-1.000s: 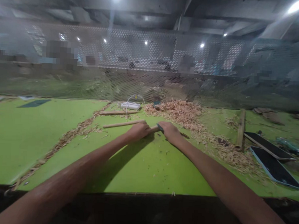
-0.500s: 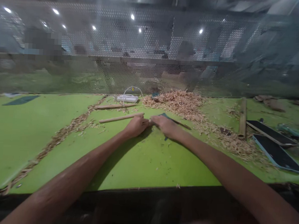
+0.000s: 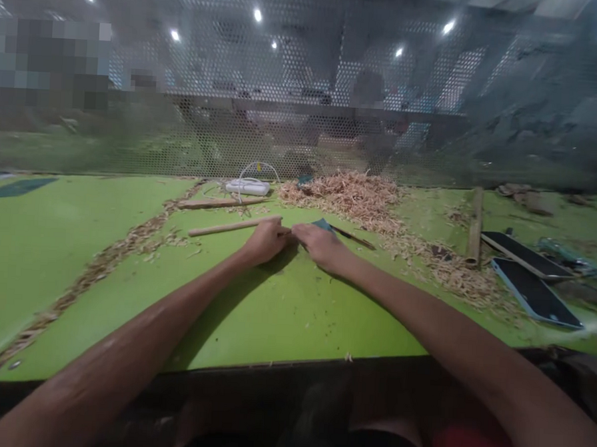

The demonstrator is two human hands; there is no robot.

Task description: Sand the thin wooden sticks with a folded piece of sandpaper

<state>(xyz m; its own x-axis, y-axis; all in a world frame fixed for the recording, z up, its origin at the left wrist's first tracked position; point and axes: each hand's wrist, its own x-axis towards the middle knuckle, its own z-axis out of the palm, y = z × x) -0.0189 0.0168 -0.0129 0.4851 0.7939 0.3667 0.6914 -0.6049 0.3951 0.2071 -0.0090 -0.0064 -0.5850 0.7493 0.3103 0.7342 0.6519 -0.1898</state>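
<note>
Perhaps a nudge from my left hand (image 3: 266, 240) could roll the pale rod (image 3: 225, 228), which lies on the green table (image 3: 283, 316) at its knuckles. Those fingers curl, but I can't tell how tightly or around what. My right hand (image 3: 323, 247) bends before a teal sheet (image 3: 322, 223); its grip is hidden too.

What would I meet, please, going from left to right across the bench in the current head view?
Dark green sheet → tan rod → left hand → right hand → bamboo-like piece → blue-edged phone.
</note>
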